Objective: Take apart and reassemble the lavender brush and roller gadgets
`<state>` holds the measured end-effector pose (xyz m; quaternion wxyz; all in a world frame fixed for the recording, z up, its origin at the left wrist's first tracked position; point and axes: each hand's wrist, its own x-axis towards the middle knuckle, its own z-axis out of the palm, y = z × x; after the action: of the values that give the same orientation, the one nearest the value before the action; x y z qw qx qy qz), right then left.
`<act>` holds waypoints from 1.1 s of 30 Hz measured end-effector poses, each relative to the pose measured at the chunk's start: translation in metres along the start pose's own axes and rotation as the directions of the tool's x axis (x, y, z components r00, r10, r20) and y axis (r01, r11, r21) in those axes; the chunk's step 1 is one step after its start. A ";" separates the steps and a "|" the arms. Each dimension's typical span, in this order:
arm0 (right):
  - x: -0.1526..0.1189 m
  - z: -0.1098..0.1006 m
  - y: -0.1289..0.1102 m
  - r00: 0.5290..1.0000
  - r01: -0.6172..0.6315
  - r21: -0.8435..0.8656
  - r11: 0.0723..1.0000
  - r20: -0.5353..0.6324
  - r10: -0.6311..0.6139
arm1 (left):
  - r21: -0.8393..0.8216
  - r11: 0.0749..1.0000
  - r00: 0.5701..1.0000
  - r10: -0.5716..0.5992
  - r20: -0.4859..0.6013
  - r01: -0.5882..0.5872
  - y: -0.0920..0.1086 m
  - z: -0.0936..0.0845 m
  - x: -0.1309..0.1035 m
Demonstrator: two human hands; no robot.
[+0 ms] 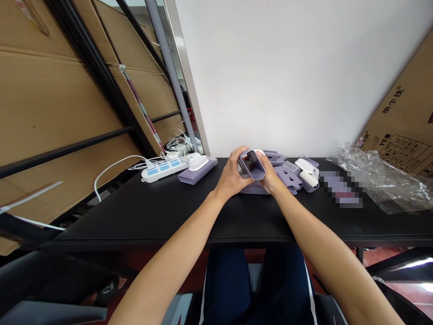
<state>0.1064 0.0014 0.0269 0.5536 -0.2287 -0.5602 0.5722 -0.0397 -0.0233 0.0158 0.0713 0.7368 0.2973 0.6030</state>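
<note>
A hollow purple-grey plastic housing [259, 171] is held up above the table, its open end tilted towards me. My left hand [232, 175] wraps its left side, and my right hand [269, 174] grips the right side. Just below lies a purple perforated piece [255, 189], partly hidden by my hands. To the right of them are more purple plastic parts [290, 179]. Beside these, a white part [306, 167] and a cream cylinder [309, 179] rest in or against a purple shell; which of the two I cannot tell.
On the left of the black table [162, 216] sit a white power strip [164, 170] with cables and a purple case [198, 173] topped by a white device [199, 163]. Crumpled clear plastic [389, 176] lies at right before a large carton [406, 117]. A white wall [270, 76] stands behind.
</note>
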 end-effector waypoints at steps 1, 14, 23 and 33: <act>0.000 0.000 0.000 1.000 -0.008 0.000 1.000 0.000 0.008 | 0.025 0.999 0.999 0.037 -0.002 -0.037 -0.002 0.001 0.000; 0.006 -0.010 -0.011 0.998 -0.041 -0.144 0.989 0.034 0.046 | 0.247 0.962 0.993 0.120 -0.005 -0.115 -0.034 -0.011 0.005; 0.008 -0.020 -0.013 0.976 0.220 -0.481 0.849 0.104 -0.194 | -0.239 0.922 0.950 -0.311 0.019 0.306 -0.026 -0.011 0.013; 0.003 -0.009 0.000 0.932 0.344 -0.637 0.690 0.140 -0.335 | -0.375 0.854 0.909 -0.412 -0.064 0.361 -0.030 -0.006 0.012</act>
<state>0.1131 0.0078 0.0254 0.5317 -0.2957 -0.7594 0.2305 -0.0543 0.0059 0.0140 0.3014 0.5918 0.3302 0.6708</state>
